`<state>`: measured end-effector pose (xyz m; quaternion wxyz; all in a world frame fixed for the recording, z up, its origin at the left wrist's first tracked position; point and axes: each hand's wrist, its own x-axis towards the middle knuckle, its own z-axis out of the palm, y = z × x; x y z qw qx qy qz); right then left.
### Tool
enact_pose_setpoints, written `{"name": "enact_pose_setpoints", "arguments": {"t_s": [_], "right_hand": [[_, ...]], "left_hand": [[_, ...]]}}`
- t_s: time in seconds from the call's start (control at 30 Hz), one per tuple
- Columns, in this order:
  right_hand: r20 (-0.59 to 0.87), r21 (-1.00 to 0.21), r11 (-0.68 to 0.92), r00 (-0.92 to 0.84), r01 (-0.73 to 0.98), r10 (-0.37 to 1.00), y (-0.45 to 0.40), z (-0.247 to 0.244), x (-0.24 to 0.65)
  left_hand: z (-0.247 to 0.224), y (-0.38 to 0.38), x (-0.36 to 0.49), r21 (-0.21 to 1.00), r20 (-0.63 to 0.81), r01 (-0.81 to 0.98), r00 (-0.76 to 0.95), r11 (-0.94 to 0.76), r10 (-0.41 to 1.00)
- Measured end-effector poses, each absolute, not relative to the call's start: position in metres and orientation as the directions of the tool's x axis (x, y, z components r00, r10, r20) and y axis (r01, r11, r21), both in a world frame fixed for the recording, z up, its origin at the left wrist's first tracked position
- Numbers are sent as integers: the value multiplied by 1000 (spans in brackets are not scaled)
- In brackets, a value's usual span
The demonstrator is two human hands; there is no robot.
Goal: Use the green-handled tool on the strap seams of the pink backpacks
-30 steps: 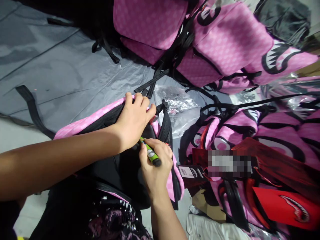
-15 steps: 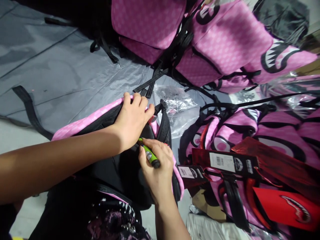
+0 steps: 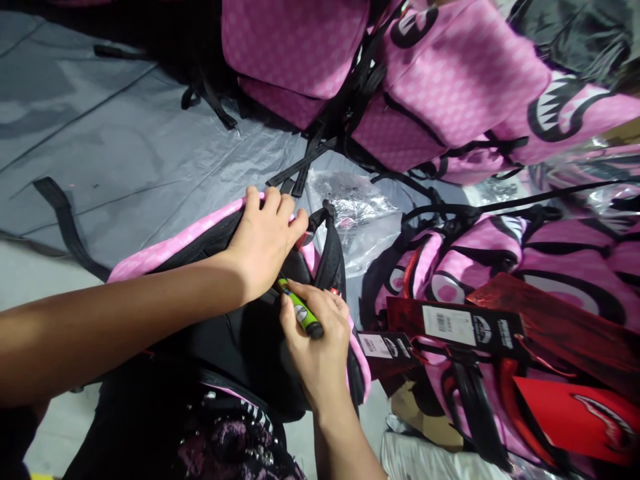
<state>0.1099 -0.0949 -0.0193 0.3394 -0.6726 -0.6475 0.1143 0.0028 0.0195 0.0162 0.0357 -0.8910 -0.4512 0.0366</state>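
A black backpack with pink trim [image 3: 250,347] lies in front of me, its black side facing up. My left hand [image 3: 265,243] reaches in from the left and its fingers curl over the far pink edge, gripping the bag. Close below it, my right hand [image 3: 320,327] pinches a short green tool [image 3: 301,312] with a black end. The tool's tip points up and left at the black fabric beside my left wrist; what it touches is hidden. Black straps bend at the bag's right end.
Pink checked backpacks [image 3: 295,47] stand along the far side on a grey sheet [image 3: 125,147]. More pink bags [image 3: 460,260] with black tags [image 3: 455,327] and a red card [image 3: 575,417] crowd the right. Clear plastic [image 3: 350,213] lies behind my hands.
The green tool and my right hand have shifted very slightly right. My left hand keeps its hold on the bag's edge. The bags at the right appear slightly farther right.
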Motion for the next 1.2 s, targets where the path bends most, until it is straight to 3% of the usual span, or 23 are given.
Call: {"name": "enact_pose_setpoints", "arguments": {"t_s": [0.2,0.3,0.43,0.57,0.67,0.87,1.0,1.07,1.2], "right_hand": [[254,-672,91,114,735,960,-95,-17,114],[295,-681,130,108,721,949,-99,-14,111],[385,-746,314,-5,587,923,-106,-11,95],[403,-811,437,-170,388,899,-114,-10,79],[416,-810,465,-208,358,885,-116,-14,74],[444,-801,457,-129,387,887,-99,-28,76],[426,-805,438,-123,399,896,-92,-33,81],[425,-799,441,-136,408,895,-92,-35,85],[437,-785,444,-121,433,891,-91,-36,85]], "left_hand": [[24,26,-1,-103,-56,785,609,-611,791],[44,39,-14,-84,-228,738,640,-669,734],[66,40,-36,-118,-410,785,519,-608,750],[62,16,-59,-266,-347,793,452,-548,822],[54,4,-75,-324,-283,783,456,-532,844],[53,6,-89,-226,-302,745,559,-628,772],[57,2,-89,-189,-278,877,385,-443,880],[60,2,-89,-179,-334,919,279,-351,900],[63,11,-91,-108,-461,896,339,-432,820]]}}
